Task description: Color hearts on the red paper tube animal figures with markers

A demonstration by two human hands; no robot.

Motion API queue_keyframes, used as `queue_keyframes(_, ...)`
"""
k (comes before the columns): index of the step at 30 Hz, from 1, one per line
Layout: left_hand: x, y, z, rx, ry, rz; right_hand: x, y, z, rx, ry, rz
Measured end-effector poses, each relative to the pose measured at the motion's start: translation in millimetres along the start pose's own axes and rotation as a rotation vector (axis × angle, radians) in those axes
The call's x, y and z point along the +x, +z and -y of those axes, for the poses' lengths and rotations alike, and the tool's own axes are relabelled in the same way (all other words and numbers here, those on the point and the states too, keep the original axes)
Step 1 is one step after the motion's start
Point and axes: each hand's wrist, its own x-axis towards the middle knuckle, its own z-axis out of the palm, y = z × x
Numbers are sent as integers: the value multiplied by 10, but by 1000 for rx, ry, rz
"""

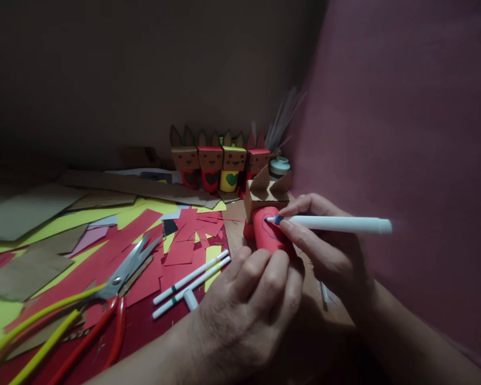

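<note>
My left hand (252, 305) is closed around the lower end of a red paper tube (264, 238), which leans toward me. Between the fingertips of my right hand (328, 240) is a white marker (344, 223) with a blue tip. That tip touches the tube, where a dark outline, perhaps part of a heart, shows on the red paper. Just behind the tube is a cardboard box head (260, 199) with two pointed ears; whether it is joined to the tube I cannot tell.
Several finished animal figures (210, 160) stand in a row behind, beside a pale jar (279, 167). Two pairs of scissors (116, 280), with red and yellow handles, lie at left on paper scraps (180, 251). Two thin white pens (190, 283) rest near my left hand. A pink surface (404, 107) rises at right.
</note>
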Motion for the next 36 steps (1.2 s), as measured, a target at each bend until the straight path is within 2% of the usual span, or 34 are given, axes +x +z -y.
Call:
queue_keyframes(9, 1, 16, -7, -8, -10, -10, -23, -49, 62, 35, 24, 53)
queue_keyframes(16, -3, 23, 6, 6, 26, -35, -13, -60, 89, 24, 7, -16)
queue_keyframes(20, -6, -6, -3, 10, 10, 0, 18, -25, 72, -16, -18, -54)
queue_keyframes(36, 15, -6, 9, -12, -7, -6, 24, 10, 72, -34, -13, -31)
